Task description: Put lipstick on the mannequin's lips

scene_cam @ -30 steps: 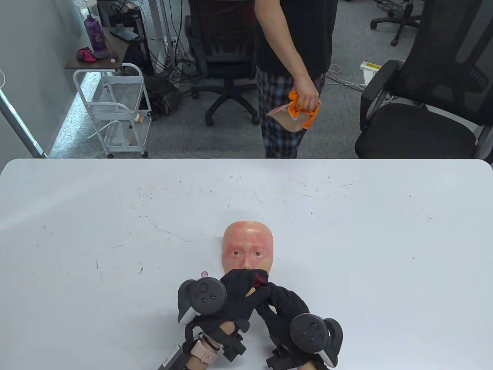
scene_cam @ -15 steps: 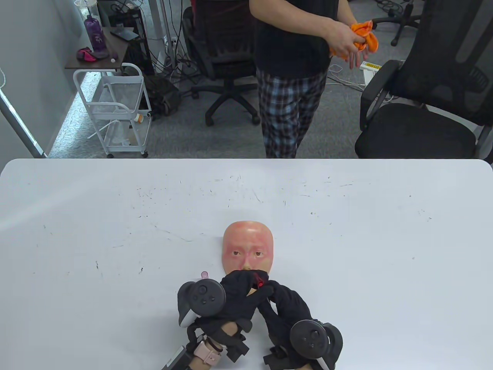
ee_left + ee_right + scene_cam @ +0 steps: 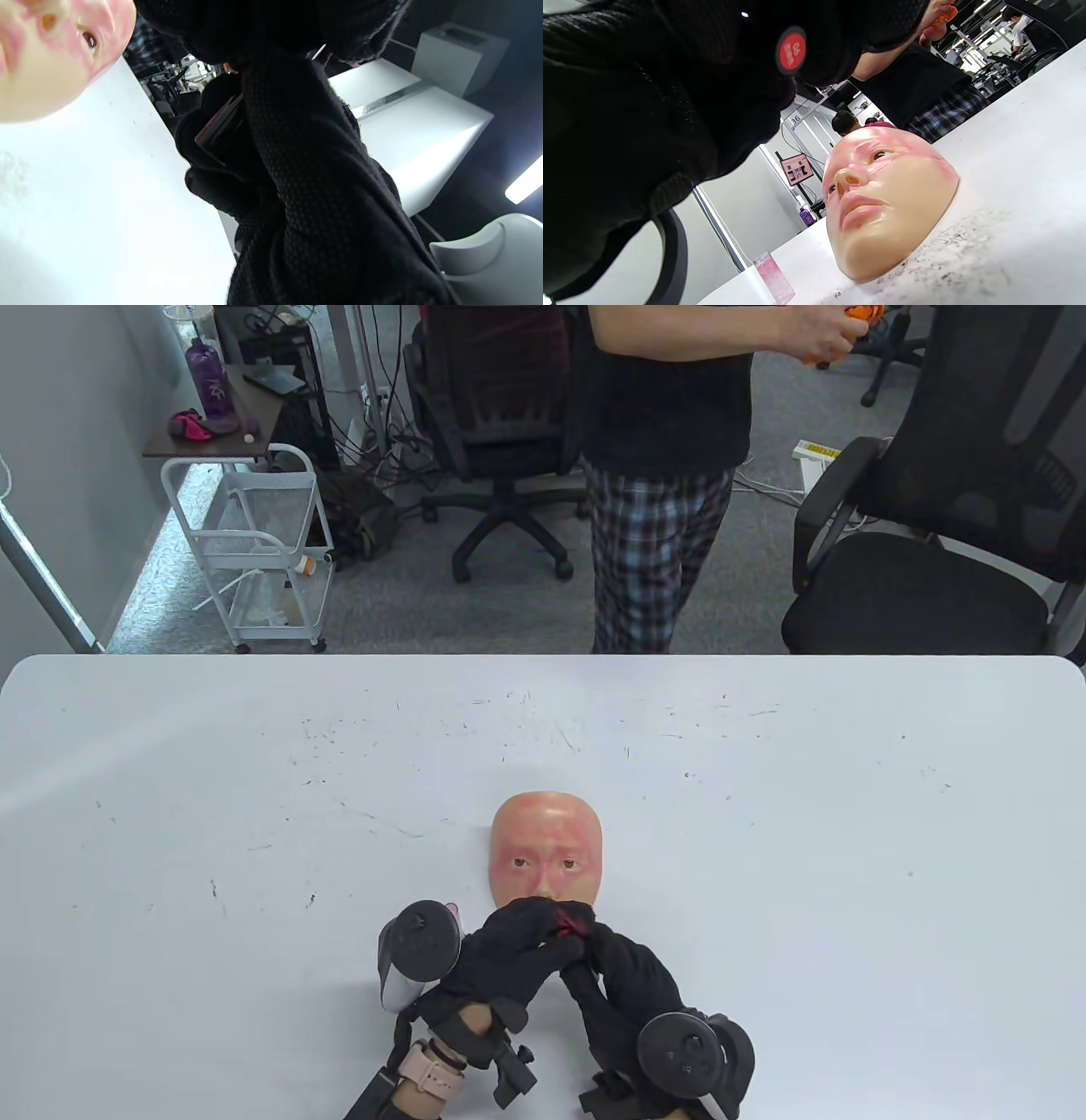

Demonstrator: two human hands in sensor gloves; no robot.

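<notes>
I am watching my left hand (image 3: 501, 963) rolling since a second ago: its tracker (image 3: 417, 950) was facing up at the camera and is now tipped onto its side, while the mannequin face (image 3: 547, 848) is lying where it was on the worktop (image 3: 254, 814). I judge the hands are working the lipstick (image 3: 570, 926) open or extending it, so no colour is going on yet.

Both hands are meeting just over the mouth end of the face, hiding the lips from above. My right hand (image 3: 628, 976) is holding the lipstick, its red end (image 3: 791, 50) showing among the fingers (image 3: 823, 46), which are curling round it. The left fingers (image 3: 543, 959) are wrapping in against the right hand; what they are gripping I cannot tell. In the right wrist view the lips (image 3: 859, 209) are sitting below the tube, apart from it.
</notes>
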